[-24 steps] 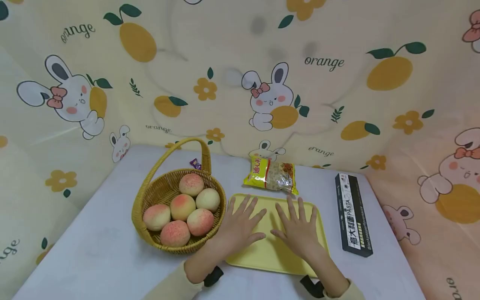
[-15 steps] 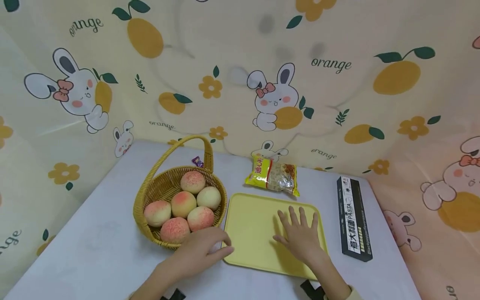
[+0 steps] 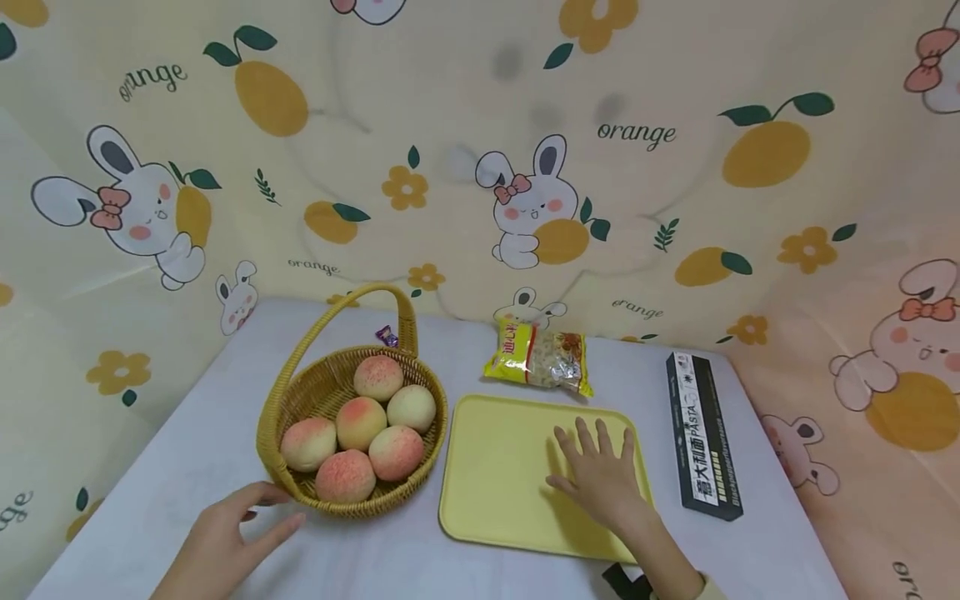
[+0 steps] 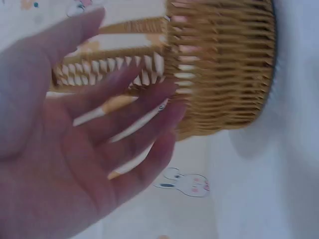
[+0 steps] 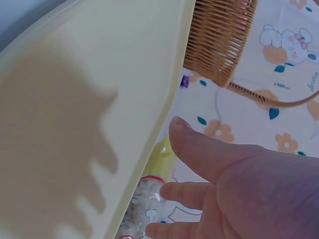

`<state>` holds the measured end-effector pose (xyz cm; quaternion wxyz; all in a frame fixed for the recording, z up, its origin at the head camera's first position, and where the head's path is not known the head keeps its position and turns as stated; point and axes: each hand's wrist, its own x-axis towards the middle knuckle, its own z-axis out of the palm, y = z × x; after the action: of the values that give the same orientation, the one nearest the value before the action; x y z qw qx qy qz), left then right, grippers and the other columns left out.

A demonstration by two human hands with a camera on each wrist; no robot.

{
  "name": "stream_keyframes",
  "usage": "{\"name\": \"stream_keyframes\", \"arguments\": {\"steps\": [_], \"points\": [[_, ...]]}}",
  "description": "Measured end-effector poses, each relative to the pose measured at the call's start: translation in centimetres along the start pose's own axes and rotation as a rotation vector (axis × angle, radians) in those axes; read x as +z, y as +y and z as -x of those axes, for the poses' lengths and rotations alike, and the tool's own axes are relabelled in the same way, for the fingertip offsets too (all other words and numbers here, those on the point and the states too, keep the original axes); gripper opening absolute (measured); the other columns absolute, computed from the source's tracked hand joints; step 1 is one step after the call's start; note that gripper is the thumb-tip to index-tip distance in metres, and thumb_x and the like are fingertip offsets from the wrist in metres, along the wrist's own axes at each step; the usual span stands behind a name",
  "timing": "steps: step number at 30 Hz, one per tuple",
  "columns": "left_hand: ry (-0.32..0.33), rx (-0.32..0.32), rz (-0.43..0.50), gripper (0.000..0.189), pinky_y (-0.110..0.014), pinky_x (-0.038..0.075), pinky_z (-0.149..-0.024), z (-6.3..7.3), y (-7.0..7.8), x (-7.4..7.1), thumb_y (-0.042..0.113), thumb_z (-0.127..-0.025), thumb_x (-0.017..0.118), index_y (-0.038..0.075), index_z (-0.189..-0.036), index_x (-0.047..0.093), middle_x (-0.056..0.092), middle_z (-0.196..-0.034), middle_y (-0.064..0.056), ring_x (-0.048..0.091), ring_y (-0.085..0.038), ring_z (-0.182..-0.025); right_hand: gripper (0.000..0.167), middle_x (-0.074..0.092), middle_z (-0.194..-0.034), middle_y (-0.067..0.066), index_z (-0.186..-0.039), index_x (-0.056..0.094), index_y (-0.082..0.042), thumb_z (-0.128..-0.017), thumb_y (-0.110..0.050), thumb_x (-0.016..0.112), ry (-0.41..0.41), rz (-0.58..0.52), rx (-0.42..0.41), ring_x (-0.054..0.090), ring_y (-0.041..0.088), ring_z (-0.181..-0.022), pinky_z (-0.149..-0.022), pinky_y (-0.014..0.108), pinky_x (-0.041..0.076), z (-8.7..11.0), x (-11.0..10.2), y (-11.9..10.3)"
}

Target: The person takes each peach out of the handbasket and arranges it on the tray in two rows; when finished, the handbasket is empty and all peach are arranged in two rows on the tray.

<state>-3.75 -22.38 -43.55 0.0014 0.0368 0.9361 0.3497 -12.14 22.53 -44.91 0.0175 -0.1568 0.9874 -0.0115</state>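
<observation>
A wicker basket (image 3: 273, 433) with a tall handle stands on the left of the table, holding several pink and cream peaches (image 3: 360, 423). My left hand (image 3: 225, 533) is at the basket's near left side, its fingers spread and loosely bent. In the left wrist view its fingertips (image 4: 174, 112) are close to the woven wall (image 4: 224, 64); whether they touch it I cannot tell. A yellow tray (image 3: 495, 467) lies right of the basket. Over its right half hovers my right hand (image 3: 600, 479), fingers spread, holding nothing and casting a shadow on the tray.
Behind the tray lies a yellow and clear bag of pasta (image 3: 538, 357). A black pasta box (image 3: 703, 435) lies to its right. A small purple wrapped candy (image 3: 387, 336) is behind the basket. A printed cloth (image 3: 450, 100) hangs along the back.
My left hand has moved left from above the tray, passing in front of the basket, to the basket's near left side. The right hand stays over the tray.
</observation>
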Motion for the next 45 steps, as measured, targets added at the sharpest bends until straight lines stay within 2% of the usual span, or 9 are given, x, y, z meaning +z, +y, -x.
{"name": "stream_keyframes", "arguments": {"steps": [3, 10, 13, 17, 25, 30, 34, 41, 45], "points": [[0.087, -0.099, -0.013, 0.057, -0.047, 0.052, -0.080, -0.2, -0.6, 0.3, 0.041, -0.084, 0.081, 0.001, -0.114, 0.054, 0.065, -0.110, -0.011, 0.061, -0.034, -0.105, 0.069, 0.040, -0.150, 0.027, -0.148, 0.049, -0.010, -0.093, -0.049, 0.064, -0.006, -0.006, -0.003, 0.031, 0.054, -0.137, -0.105, 0.077, 0.011, 0.0, 0.0, 0.1], [0.168, -0.095, -0.019, 0.093, -0.068, 0.042, -0.086, -0.8, -1.7, 2.1, 0.046, -0.081, 0.082, -0.005, -0.143, 0.035, 0.036, -0.135, -0.030, 0.038, -0.049, -0.122, 0.068, 0.041, -0.149, 0.027, -0.147, 0.050, -0.010, -0.093, -0.048, 0.065, 0.004, -0.017, -0.004, 0.033, 0.053, -0.137, -0.104, 0.077, 0.015, -0.1, 0.0, 0.4], [0.209, -0.025, 0.012, 0.096, -0.079, 0.029, -0.092, -1.4, -2.5, 2.7, 0.040, -0.081, 0.083, 0.003, -0.153, 0.031, 0.019, -0.152, -0.032, 0.020, -0.056, -0.136, 0.067, 0.042, -0.149, 0.026, -0.147, 0.050, -0.011, -0.093, -0.048, 0.065, 0.011, -0.018, -0.008, 0.034, 0.053, -0.136, -0.103, 0.078, 0.016, -0.3, 0.0, 0.5], [0.266, 0.147, 0.118, 0.101, -0.082, 0.014, -0.097, -2.9, -3.8, 3.5, 0.025, -0.077, 0.087, 0.005, -0.157, 0.028, 0.011, -0.163, -0.022, 0.003, -0.050, -0.146, 0.066, 0.044, -0.148, 0.026, -0.146, 0.051, -0.010, -0.093, -0.047, 0.066, 0.010, -0.097, -0.035, 0.037, 0.052, -0.134, -0.102, 0.078, 0.018, -0.5, -0.1, 0.7], [0.308, 0.268, 0.199, 0.111, -0.067, 0.014, -0.109, -4.3, -5.2, 4.7, 0.013, -0.071, 0.090, 0.001, -0.158, 0.021, 0.011, -0.165, -0.014, 0.011, -0.041, -0.146, 0.061, 0.050, -0.143, 0.023, -0.143, 0.049, 0.000, -0.096, -0.032, 0.069, -0.038, -0.654, -0.182, 0.047, 0.046, -0.129, -0.102, 0.065, 0.036, -3.1, -0.1, 1.6], [0.296, 0.282, 0.250, 0.116, -0.028, 0.011, -0.116, -4.7, -4.9, 4.8, 0.008, -0.072, 0.089, 0.004, -0.159, 0.014, 0.010, -0.164, -0.014, 0.010, -0.033, -0.147, 0.054, 0.053, -0.140, 0.023, -0.141, 0.050, 0.004, -0.094, -0.014, 0.071, -0.040, -0.963, -0.303, 0.050, 0.044, -0.126, -0.100, 0.060, 0.041, -5.9, -0.8, 1.0], [0.307, 0.319, 0.274, 0.120, -0.013, 0.015, -0.109, -5.2, -4.8, 4.8, 0.005, -0.068, 0.091, 0.009, -0.160, 0.014, 0.020, -0.160, -0.022, 0.020, -0.032, -0.145, 0.055, 0.056, -0.138, 0.019, -0.140, 0.052, 0.002, -0.092, -0.012, 0.073, -0.049, -1.087, -0.387, 0.052, 0.039, -0.126, -0.100, 0.054, 0.044, -7.8, -2.3, -1.1], [0.316, 0.391, 0.299, 0.121, -0.016, 0.024, -0.110, -5.6, -5.0, 4.7, 0.000, -0.065, 0.091, 0.012, -0.160, 0.018, 0.032, -0.155, -0.017, 0.031, -0.014, -0.142, 0.054, 0.056, -0.136, 0.021, -0.139, 0.053, 0.002, -0.091, -0.013, 0.073, -0.173, -1.147, -0.482, 0.053, 0.040, -0.125, -0.101, 0.054, 0.044, -10.9, -3.3, -5.8], [0.309, 0.364, 0.293, 0.120, -0.013, 0.020, -0.110, -5.0, -5.2, 4.8, 0.002, -0.068, 0.090, 0.012, -0.161, 0.016, 0.027, -0.156, -0.023, 0.027, -0.022, -0.144, 0.054, 0.053, -0.137, 0.027, -0.140, 0.052, 0.004, -0.091, -0.010, 0.072, -0.217, -1.136, -0.509, 0.051, 0.044, -0.125, -0.102, 0.056, 0.043, -12.7, -3.7, -8.6]]}}
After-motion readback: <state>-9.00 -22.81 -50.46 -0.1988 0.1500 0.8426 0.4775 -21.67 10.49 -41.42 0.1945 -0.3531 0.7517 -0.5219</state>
